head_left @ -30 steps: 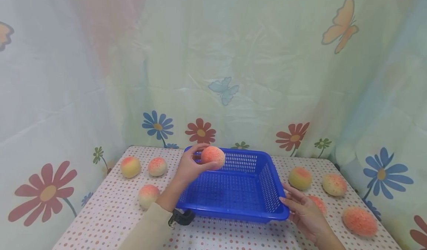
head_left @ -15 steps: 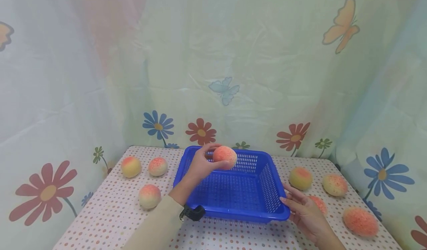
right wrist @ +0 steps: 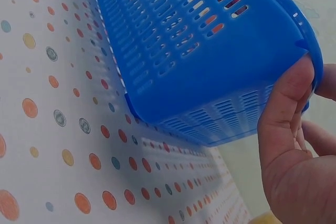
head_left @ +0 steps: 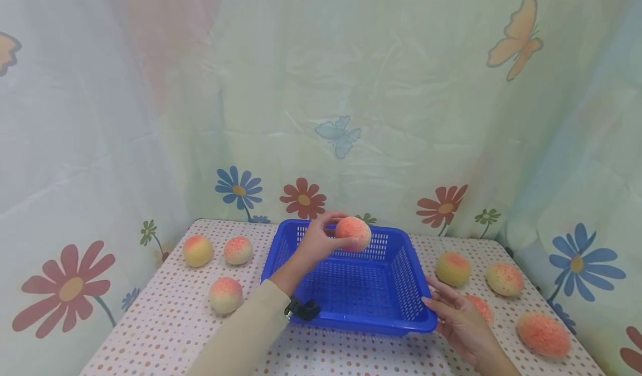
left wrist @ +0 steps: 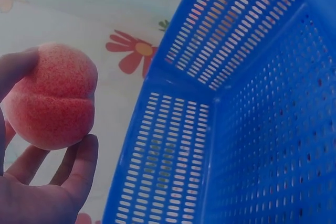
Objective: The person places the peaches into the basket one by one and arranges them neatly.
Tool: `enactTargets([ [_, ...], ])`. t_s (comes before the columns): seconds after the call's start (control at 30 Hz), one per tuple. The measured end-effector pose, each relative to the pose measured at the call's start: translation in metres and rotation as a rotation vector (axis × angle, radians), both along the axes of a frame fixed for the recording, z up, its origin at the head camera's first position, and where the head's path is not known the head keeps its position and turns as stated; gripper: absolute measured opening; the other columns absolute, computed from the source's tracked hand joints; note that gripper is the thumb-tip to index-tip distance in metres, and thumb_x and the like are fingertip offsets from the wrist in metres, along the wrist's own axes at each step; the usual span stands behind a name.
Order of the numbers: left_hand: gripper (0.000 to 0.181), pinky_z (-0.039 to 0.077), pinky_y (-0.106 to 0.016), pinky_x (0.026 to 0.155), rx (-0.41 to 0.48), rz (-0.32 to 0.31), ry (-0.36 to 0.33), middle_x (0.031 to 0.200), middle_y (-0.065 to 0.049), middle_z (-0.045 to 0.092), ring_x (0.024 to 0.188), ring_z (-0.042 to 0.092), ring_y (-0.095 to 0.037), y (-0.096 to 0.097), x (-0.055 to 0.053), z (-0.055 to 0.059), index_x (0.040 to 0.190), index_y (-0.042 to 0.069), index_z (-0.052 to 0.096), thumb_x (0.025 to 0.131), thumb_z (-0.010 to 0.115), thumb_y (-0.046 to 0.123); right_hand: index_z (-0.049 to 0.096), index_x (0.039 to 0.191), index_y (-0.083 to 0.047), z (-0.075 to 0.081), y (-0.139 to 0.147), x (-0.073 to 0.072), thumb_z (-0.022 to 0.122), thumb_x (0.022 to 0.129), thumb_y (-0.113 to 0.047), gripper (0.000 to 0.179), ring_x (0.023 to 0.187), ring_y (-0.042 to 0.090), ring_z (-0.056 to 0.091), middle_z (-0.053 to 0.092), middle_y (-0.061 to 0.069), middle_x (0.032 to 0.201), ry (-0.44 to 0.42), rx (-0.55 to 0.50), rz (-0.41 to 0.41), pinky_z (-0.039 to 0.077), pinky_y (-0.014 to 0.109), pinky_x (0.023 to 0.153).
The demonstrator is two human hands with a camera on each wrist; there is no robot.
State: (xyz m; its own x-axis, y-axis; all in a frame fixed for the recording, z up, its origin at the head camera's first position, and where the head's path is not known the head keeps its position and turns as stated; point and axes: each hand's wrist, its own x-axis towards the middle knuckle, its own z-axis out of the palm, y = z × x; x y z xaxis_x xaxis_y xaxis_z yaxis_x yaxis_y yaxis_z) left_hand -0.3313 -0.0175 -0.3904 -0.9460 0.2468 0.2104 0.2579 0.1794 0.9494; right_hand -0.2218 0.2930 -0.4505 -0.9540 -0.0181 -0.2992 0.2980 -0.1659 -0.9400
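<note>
My left hand point(head_left: 317, 243) holds a pink-and-cream peach point(head_left: 354, 232) between thumb and fingers. Hand and peach are over the far part of a blue plastic basket point(head_left: 362, 325), apart from its walls. A crease runs across the same peach point(left wrist: 55, 100) in the left wrist view. Nothing lies on the visible part of the basket's floor. At the right side, my right hand point(head_left: 462, 325) grips the basket by its rim. Close up in the right wrist view, that hand point(right wrist: 294, 145) has its thumb and fingers on either side of the rim.
Left of the basket lie a yellowish peach point(head_left: 197, 250), a speckled one point(head_left: 238, 250) and a nearer one point(head_left: 225, 296). Several others sit on the right, including a yellow-green peach point(head_left: 453, 268) and a large pink peach point(head_left: 544, 335). A printed curtain point(head_left: 401, 142) hangs behind the dotted tablecloth point(head_left: 165, 320).
My left hand has moved to the right with the peach, from the basket's left part towards its far middle. My right hand stays on the rim, and the basket stays put.
</note>
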Motion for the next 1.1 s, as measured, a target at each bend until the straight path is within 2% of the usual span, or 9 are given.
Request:
enactTargets([
  [0.5,0.055,0.06,-0.046,0.095,0.009,-0.059,-0.056,0.132,-0.003,0.066,0.117,0.067,-0.026,0.023,-0.017,-0.009,0.133,0.029,0.065,0.083,0.087,0.033,0.039,0.158,-0.027,-0.002,0.001,-0.001,0.068,0.1,-0.02,0.065,0.102,0.014,0.07,0.065,-0.005,0.111,-0.006,0.008,-0.004,0.062,0.033,0.091],
  [0.67,0.059,0.058,-0.049,0.098,-0.02,-0.068,-0.077,0.134,-0.002,0.066,0.121,0.065,-0.027,0.03,-0.022,-0.013,0.137,0.029,0.063,0.083,0.087,0.033,0.038,0.158,-0.027,-0.001,0.001,-0.001,0.068,0.1,-0.021,0.066,0.103,0.014,0.069,0.065,-0.005,0.111,-0.011,0.014,-0.004,0.062,0.034,0.092],
  [0.93,0.054,0.054,-0.053,0.105,-0.044,-0.088,-0.085,0.141,0.0,0.063,0.132,0.057,-0.028,0.043,-0.03,-0.02,0.132,0.033,0.064,0.083,0.087,0.031,0.041,0.156,-0.029,-0.001,0.001,-0.001,0.069,0.099,-0.022,0.063,0.103,0.014,0.069,0.066,-0.005,0.111,-0.014,0.019,-0.012,0.061,0.034,0.093],
  [1.1,0.056,0.054,-0.051,0.106,-0.082,-0.115,-0.083,0.143,-0.002,0.061,0.135,0.055,-0.028,0.051,-0.034,-0.021,0.135,0.029,0.064,0.084,0.086,0.027,0.042,0.155,-0.029,0.0,0.001,-0.001,0.067,0.1,-0.021,0.061,0.103,0.013,0.069,0.065,-0.005,0.111,-0.003,0.013,0.001,0.061,0.034,0.093],
])
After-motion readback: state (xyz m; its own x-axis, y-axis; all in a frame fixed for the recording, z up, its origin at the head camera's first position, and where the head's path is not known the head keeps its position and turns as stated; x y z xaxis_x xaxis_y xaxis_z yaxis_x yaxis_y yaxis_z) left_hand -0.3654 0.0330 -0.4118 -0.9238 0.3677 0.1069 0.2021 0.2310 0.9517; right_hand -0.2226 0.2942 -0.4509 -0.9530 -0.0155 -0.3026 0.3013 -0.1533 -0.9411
